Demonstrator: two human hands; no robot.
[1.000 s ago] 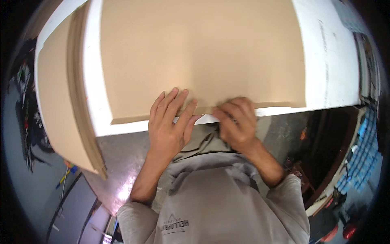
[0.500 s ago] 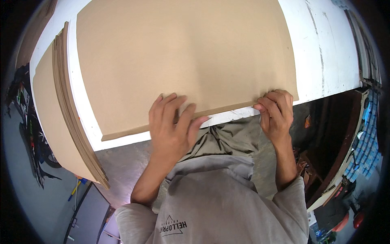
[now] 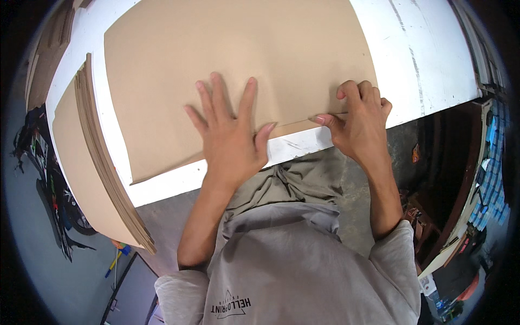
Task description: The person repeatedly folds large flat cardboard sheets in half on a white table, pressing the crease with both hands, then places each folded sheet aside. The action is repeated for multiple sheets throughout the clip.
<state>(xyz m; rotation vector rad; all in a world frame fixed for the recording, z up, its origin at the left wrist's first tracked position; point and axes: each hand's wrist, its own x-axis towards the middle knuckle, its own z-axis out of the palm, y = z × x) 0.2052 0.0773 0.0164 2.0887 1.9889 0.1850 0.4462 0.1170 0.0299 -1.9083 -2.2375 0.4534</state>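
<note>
A large brown cardboard sheet (image 3: 227, 43) lies on the white table (image 3: 292, 149) before me. My left hand (image 3: 230, 130) rests on it near the front edge, open, with fingers spread flat and the thumb at that edge. At the sheet's near right corner, my right hand (image 3: 357, 116) has its fingers curled down on the board. Its thumb stretches left along the front edge, apart from the fingers. Between the two thumbs a paler strip of cardboard (image 3: 299, 128) shows along the edge; whether it is a second sheet or a fold I cannot tell.
At the left, a stack of brown cardboard sheets (image 3: 100, 151) overhangs the table side. More brown boards (image 3: 49, 62) are at the far left. A dark shelf (image 3: 452, 179) stands below right, beside blue checked cloth (image 3: 493, 162). A motorcycle (image 3: 54, 189) stands on the left floor.
My left hand has gone from curled at the front edge to spread flat farther onto the sheet. My right hand has moved farther from my body, its thumb now apart from its fingers.
</note>
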